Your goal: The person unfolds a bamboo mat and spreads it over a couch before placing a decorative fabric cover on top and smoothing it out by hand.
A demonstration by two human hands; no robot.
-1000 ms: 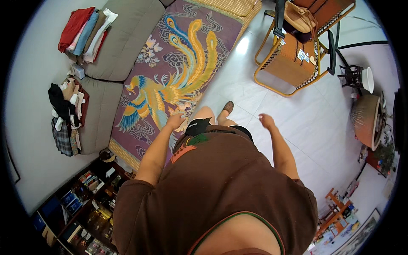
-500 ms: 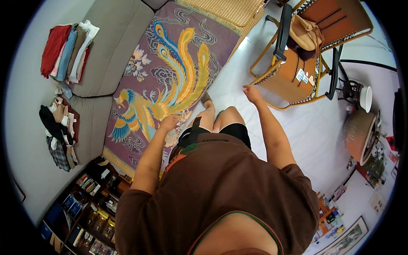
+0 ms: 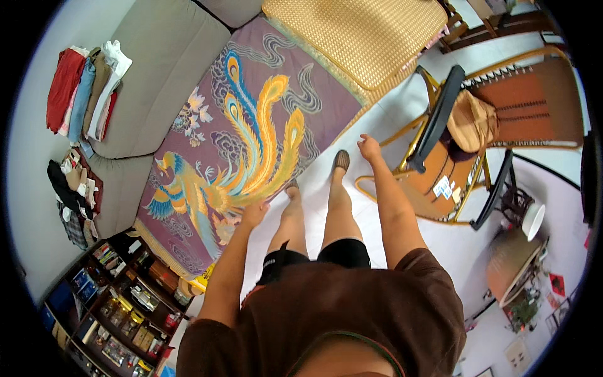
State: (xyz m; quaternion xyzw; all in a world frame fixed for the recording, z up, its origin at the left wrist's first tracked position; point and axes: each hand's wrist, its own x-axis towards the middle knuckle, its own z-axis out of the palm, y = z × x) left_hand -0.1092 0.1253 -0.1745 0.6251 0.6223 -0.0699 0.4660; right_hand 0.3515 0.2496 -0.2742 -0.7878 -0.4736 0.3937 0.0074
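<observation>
My left hand (image 3: 255, 213) hangs over the near edge of the purple phoenix-patterned sofa cover (image 3: 207, 132). It holds nothing, and its fingers look loosely stretched. Over the pale floor is my right hand (image 3: 369, 147), bare too, with its fingers partly spread. Closest to it is a folding lounge chair (image 3: 433, 188) with brown webbing and black armrests; the hand appears apart from it. A tan bag (image 3: 472, 119) rests on the chair, along with small pale papers (image 3: 443, 187). Both my feet, in brown slippers (image 3: 341, 161), stand between sofa and chair.
Folded clothes (image 3: 81, 94) and a looser clothes pile (image 3: 75, 195) lie along the grey sofa back (image 3: 166, 69). A woven rattan mat (image 3: 358, 34) covers the far seat. A dark shelf unit (image 3: 113, 308) stands at lower left. A big planter (image 3: 512, 264) and white bowl (image 3: 533, 221) are at right.
I have stepped or turned, so both legs and slippers now show. My right hand has come away from the chair's edge. The chair sits farther right and lower in view.
</observation>
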